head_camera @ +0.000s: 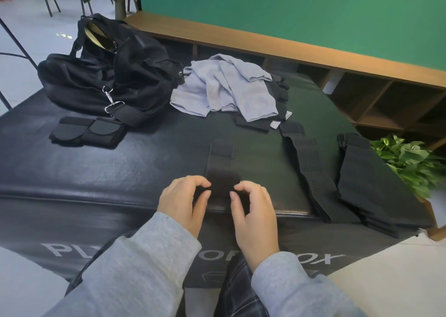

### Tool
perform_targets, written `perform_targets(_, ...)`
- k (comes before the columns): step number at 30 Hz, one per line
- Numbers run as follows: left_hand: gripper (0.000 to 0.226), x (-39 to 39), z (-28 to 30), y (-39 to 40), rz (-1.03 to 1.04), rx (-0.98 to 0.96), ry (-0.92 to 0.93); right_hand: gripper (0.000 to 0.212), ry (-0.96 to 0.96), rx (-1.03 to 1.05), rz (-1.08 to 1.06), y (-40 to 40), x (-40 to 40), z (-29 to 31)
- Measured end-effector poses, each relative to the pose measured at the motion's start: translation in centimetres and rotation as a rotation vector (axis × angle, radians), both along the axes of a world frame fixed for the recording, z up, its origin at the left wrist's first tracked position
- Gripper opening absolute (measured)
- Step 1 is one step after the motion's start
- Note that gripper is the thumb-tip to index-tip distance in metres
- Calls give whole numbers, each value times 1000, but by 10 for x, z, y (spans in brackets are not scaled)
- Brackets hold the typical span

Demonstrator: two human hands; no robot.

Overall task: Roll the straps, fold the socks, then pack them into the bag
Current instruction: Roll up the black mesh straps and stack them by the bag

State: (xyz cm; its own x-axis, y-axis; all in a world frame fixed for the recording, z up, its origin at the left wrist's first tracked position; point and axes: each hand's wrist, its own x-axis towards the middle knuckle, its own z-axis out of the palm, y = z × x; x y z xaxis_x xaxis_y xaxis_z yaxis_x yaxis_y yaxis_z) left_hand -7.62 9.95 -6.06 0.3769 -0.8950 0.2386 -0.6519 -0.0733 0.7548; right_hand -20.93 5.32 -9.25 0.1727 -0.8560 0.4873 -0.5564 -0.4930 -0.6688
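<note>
A black perforated strap (220, 162) lies lengthwise on the black padded box (120, 172), its near end rolled into a thick coil. My left hand (184, 201) and my right hand (253, 208) pinch that coil from either side with curled fingers. A pile of light grey socks (224, 87) sits at the back centre. The black bag (108, 75) stands open at the back left. Two rolled straps (87, 131) lie in front of the bag. More flat straps (313, 172) lie at the right.
A stack of black straps (362, 179) reaches the box's right edge. Behind runs a wooden shelf bench (313, 51) under a green wall. A green plant (410, 162) stands at the right. A metal clip (111, 99) hangs from the bag.
</note>
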Motion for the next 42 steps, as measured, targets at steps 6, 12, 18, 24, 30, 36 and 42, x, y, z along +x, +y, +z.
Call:
perform_targets(6, 26, -1, 2, 0, -8, -14, -45, 27, 95, -91, 6, -1, 2, 2)
perform_targets(12, 29, 1, -9, -6, -19, -91, -205, 31, 156, -102, -2, -2, 3, 2)
perform_targets(18, 34, 2, -15, -9, -32, -141, -286, 36, 226, -94, -12, -1, 4, 1)
perform_targets(24, 39, 2, -19, -13, -50, -116, -320, 40, 301, -132, -47, -1, 8, 0)
perform_targets(30, 50, 5, -26, -20, -71, -36, -449, 42, 392, -77, -47, 1, 10, 4)
perform_targets(36, 47, 4, -12, -13, -112, 67, -401, 34, 256, 113, 62, -1, 6, 21)
perform_targets(42, 51, 3, -15, -10, -69, 31, -374, 36, 38, 415, 25, -21, 14, 53)
